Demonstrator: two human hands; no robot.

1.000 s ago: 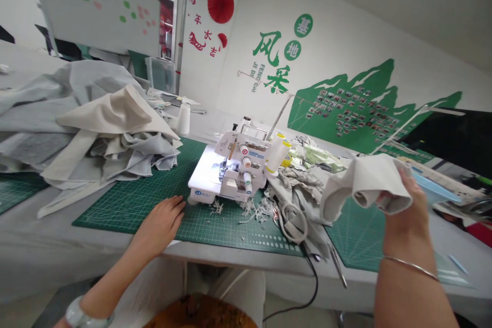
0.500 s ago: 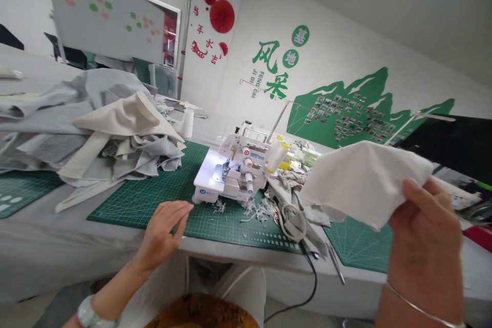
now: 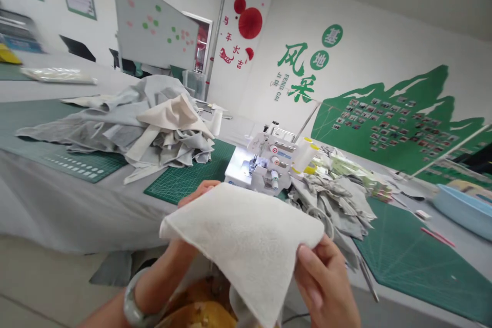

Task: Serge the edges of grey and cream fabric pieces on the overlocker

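A piece of off-white cloth is spread flat in front of me, low in the view. My right hand pinches its right corner between thumb and fingers. My left hand is behind the cloth's left edge, fingertips curled over the top, holding it. A pale bangle is on my left wrist. Behind the cloth a small white sewing machine stands on a green cutting mat.
A heap of grey and beige fabric lies on the table to the left. Crumpled grey cloth sits right of the machine, a second green mat beyond it. A light blue tray is at far right.
My right hand brought the cloth from the right down to the middle in front of me. My left hand left the mat and took the cloth's left edge. The view swung left.
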